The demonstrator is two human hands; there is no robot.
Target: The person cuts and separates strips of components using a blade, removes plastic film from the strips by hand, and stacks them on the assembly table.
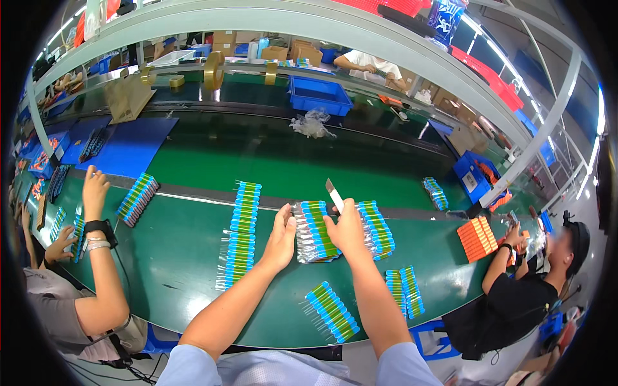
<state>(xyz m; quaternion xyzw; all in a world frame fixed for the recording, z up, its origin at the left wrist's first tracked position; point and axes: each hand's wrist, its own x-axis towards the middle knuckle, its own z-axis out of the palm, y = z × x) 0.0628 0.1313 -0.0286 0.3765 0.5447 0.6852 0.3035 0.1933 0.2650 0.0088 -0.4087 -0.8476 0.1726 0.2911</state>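
Note:
My right hand (347,233) is closed around the white handle of a knife (335,195), its blade pointing up and away to the left. Below that hand lies a stack of blue-and-green strips with silvery leads (313,226). Along the stack's left edge stands my left hand (280,239), fingers stretched out and holding nothing. A similar strip bundle (378,228) lies just right of my right hand. Left of my left hand runs a long row of the same blue-and-green pieces (242,233). Nearer me are a tilted bundle (333,312) and two short rows (405,291).
A green belt (219,154) crosses behind the worktable, with crumpled clear plastic (312,123) and a blue tray (318,96) beyond. Co-workers sit at left (96,283) and right (531,289). An orange block stack (476,238) lies at right. A metal frame (257,18) spans overhead.

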